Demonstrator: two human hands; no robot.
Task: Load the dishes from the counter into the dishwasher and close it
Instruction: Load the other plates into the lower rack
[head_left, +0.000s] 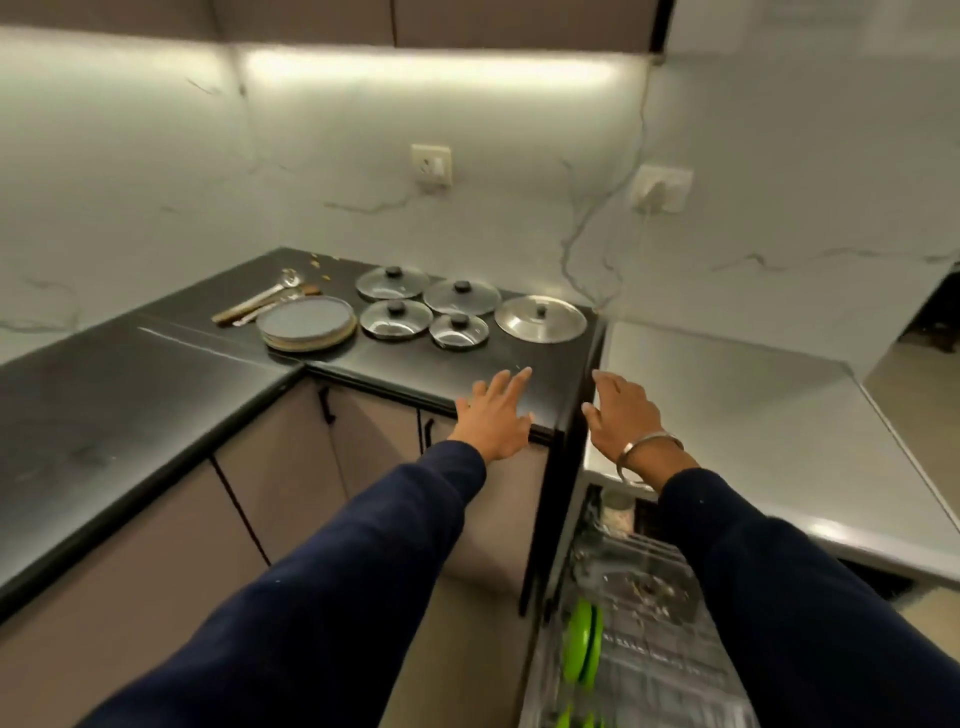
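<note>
On the black counter lie a stack of grey plates, several glass lids with black knobs, a steel lid and some utensils. My left hand reaches out over the counter's front edge with its fingers spread, holding nothing. My right hand, with a metal bangle at the wrist, hovers with its fingers extended over the counter's right end, also holding nothing. Below it the dishwasher rack stands pulled out, with green plates standing in it.
A grey worktop runs to the right above the dishwasher opening. Beige cabinet doors with black handles sit under the counter. Two wall sockets are on the marble backsplash.
</note>
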